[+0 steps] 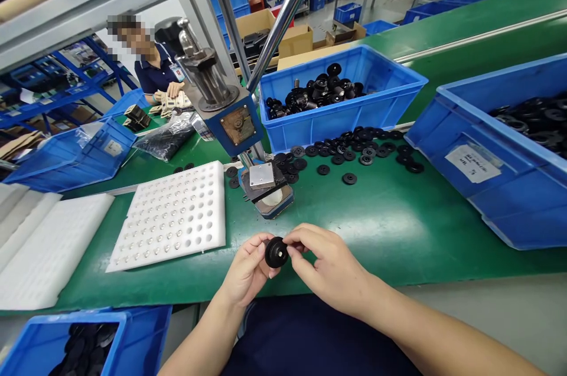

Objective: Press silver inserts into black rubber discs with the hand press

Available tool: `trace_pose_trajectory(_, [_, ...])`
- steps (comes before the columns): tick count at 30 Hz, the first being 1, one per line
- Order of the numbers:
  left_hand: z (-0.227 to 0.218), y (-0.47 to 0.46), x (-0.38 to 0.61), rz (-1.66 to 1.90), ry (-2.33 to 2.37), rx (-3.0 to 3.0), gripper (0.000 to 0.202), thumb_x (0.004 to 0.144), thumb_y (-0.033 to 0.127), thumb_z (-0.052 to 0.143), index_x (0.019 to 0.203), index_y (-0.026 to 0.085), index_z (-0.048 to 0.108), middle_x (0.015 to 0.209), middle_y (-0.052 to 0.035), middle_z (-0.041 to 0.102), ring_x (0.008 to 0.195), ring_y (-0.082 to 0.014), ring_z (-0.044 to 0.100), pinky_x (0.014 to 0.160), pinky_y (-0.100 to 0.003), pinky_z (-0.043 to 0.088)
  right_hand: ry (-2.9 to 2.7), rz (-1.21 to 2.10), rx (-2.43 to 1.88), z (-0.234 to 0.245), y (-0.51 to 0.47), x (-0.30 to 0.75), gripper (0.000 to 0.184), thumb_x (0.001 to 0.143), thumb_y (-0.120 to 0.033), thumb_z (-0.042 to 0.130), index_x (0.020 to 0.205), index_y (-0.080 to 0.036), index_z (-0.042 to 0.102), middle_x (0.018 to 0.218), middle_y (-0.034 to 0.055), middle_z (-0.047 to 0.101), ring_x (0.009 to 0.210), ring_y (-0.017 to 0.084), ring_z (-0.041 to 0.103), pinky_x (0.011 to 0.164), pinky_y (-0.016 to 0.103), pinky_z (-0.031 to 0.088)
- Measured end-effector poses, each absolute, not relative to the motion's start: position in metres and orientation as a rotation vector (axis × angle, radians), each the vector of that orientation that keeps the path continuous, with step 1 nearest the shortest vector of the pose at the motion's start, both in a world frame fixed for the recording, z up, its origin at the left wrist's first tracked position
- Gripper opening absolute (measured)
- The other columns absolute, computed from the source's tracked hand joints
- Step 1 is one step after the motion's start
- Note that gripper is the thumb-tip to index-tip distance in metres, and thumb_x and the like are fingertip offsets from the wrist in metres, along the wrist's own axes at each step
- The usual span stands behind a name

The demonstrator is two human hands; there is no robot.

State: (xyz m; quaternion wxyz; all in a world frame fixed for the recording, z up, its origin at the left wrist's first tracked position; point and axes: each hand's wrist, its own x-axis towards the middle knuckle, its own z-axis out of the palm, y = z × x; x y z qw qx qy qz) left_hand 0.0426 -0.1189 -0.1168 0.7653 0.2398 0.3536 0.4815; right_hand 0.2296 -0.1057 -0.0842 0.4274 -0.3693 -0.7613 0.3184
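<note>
Near the bench's front edge, my left hand (248,268) is closed around a round black wheel (275,254), thumb and fingers on its left rim. The wheel is tilted toward me, and a small bright pin or insert shows at its centre. My right hand (325,264) pinches at the wheel's right edge with thumb and forefinger. Just beyond the hands stands a hand press (239,122) with a flat metal plate (262,175) on its base. To its left, a white foam tray (177,216) holds rows of small shiny parts, with several bare holes at its right side.
Loose black discs (349,178) lie behind the press. A blue bin (345,110) of black parts stands at the back, another blue bin (487,157) at right. More foam (57,246) lies left, above a lower blue bin (146,334). A co-worker (155,72) sits across the bench.
</note>
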Motion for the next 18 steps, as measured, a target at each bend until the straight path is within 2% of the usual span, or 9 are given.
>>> trace_pose_trajectory(18, [-0.1235, -0.1196, 0.0417, 1.020, 0.753, 0.494, 0.032, 0.073, 0.033, 0.086, 0.095, 0.015, 0.071, 0.078, -0.0036, 0.067, 0.059, -0.0094, 0.058, 0.050, -0.017, 0.045, -1.891, 0.822, -0.917, -0.0833, -0.1077, 0.2307, 0.014, 0.090, -0.010, 0.051, 0.095, -0.017, 0.062, 0.087, 0.0043, 0.063, 0.078, 0.014, 0.058, 0.069, 0.026, 0.049])
